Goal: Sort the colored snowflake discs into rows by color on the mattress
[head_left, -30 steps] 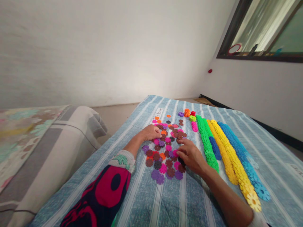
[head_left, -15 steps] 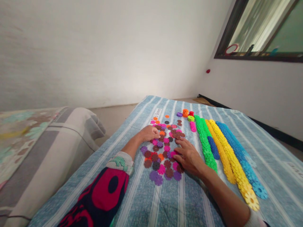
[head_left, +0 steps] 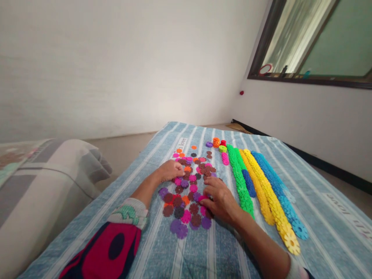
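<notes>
A scatter of small flower-shaped plastic discs (head_left: 186,193) in brown, pink, purple and orange lies on a blue striped mattress (head_left: 186,252). My left hand (head_left: 171,170) rests curled on the far left part of the scatter; what its closed fingers hold is hidden. At the near right of the pile my right hand (head_left: 218,198) lies with its fingertips pinched on a pink disc (head_left: 202,198). Long rows of joined discs lie to the right: green (head_left: 240,180), yellow (head_left: 269,190) and blue (head_left: 276,186).
Short stacks in orange (head_left: 216,142), red, lime and pink (head_left: 224,158) stand at the far end of the rows. A folded grey quilt (head_left: 43,197) lies left of the mattress. White walls and a dark-framed window (head_left: 314,42) lie behind and to the right.
My view has swung to the right and slightly up, so everything sits lower and further left. My right hand has curled in on the pink disc; the left hand has stayed on the pile.
</notes>
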Action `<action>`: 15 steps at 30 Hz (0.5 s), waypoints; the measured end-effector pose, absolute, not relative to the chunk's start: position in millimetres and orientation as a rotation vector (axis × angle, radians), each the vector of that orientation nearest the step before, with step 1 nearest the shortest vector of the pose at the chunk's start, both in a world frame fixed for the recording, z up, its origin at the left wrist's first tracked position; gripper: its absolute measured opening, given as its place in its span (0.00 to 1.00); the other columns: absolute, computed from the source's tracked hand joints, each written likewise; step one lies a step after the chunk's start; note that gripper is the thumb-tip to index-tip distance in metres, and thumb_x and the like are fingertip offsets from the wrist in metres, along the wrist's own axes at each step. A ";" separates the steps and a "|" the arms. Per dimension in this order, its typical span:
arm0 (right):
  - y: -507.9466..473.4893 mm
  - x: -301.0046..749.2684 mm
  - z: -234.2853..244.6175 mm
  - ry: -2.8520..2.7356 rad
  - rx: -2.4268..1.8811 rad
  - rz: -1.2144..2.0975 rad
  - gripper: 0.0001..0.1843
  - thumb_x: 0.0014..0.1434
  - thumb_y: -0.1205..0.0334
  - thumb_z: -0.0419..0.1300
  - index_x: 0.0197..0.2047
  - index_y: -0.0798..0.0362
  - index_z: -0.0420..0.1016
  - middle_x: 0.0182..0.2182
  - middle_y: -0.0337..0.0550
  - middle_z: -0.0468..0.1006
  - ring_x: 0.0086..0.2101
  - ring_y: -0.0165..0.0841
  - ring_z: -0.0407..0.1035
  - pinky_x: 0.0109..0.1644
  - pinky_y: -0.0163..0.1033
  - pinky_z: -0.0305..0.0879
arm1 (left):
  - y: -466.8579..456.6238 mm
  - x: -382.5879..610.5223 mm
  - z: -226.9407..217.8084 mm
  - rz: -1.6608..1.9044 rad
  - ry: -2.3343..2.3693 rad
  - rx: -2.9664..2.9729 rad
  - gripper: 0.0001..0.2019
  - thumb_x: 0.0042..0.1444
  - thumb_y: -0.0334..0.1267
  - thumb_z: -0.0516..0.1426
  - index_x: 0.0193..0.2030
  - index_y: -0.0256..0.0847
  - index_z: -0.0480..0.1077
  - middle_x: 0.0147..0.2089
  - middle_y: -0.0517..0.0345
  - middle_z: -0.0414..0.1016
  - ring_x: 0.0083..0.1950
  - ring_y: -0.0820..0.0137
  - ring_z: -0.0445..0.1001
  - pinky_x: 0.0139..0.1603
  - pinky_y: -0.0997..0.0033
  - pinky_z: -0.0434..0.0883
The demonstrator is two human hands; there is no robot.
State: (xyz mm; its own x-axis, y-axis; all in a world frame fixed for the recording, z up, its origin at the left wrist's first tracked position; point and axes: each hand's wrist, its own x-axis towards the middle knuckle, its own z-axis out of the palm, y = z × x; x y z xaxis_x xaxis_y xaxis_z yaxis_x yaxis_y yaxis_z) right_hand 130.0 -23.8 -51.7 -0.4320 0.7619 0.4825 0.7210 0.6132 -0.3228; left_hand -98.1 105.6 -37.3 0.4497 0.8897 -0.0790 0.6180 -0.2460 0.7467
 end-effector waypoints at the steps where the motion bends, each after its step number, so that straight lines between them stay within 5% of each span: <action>1: -24.8 129.6 -48.5 -2.257 -1.171 0.078 0.08 0.53 0.64 0.68 0.28 0.53 0.73 0.44 0.45 0.74 0.49 0.39 0.65 0.56 0.43 0.60 | 106.4 -98.4 -38.1 0.483 1.266 1.969 0.12 0.40 0.46 0.59 0.20 0.38 0.70 0.16 0.63 0.63 0.21 0.75 0.59 0.23 0.74 0.54; 15: -37.1 140.8 -9.4 -2.459 -1.910 -0.089 0.05 0.60 0.59 0.61 0.38 0.48 0.79 0.33 0.46 0.81 0.36 0.41 0.75 0.36 0.39 0.64 | 107.8 -99.3 -37.9 0.503 1.255 1.980 0.12 0.40 0.46 0.59 0.19 0.39 0.69 0.17 0.63 0.61 0.21 0.75 0.57 0.23 0.74 0.53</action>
